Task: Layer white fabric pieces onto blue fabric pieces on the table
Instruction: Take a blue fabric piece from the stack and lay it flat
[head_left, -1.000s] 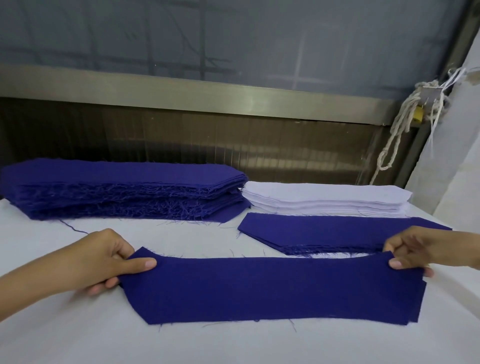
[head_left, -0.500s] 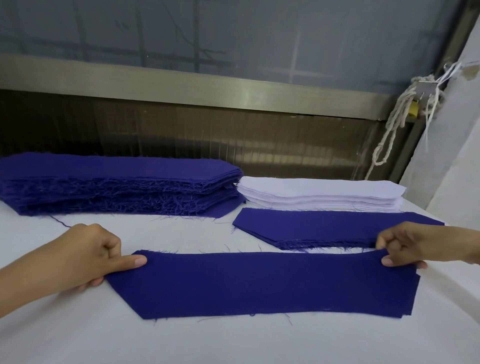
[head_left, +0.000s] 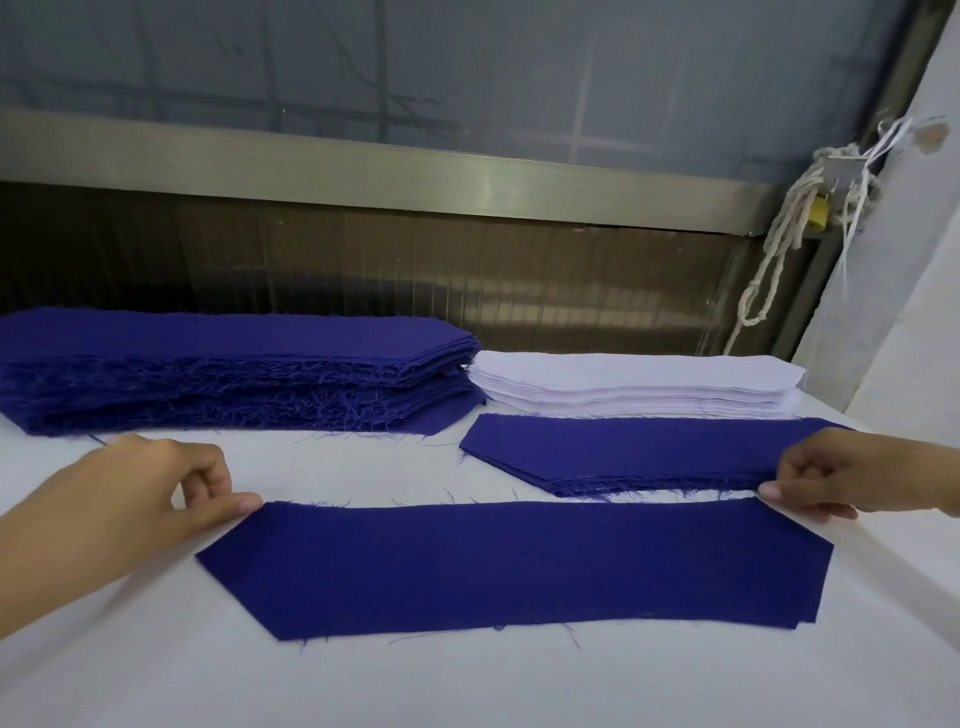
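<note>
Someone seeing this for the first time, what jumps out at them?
The blue fabric piece lies flat in front, with the left hand and right hand at its far corners. Behind sit a tall blue stack at left and a white stack at right.

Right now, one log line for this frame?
stage: flat blue fabric piece laid on white table | left hand: at its far-left corner | right hand: at far-right corner | white fabric stack: untouched

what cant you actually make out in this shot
Head view only:
- Tall blue stack: left end cut off by the frame edge.
- Both forearms: run out of frame at the sides.
- Piece counts in the white stack and small blue stack: layers too fine.
- Right hand: fingers curl under, grip on the front blue piece unclear.
</note>
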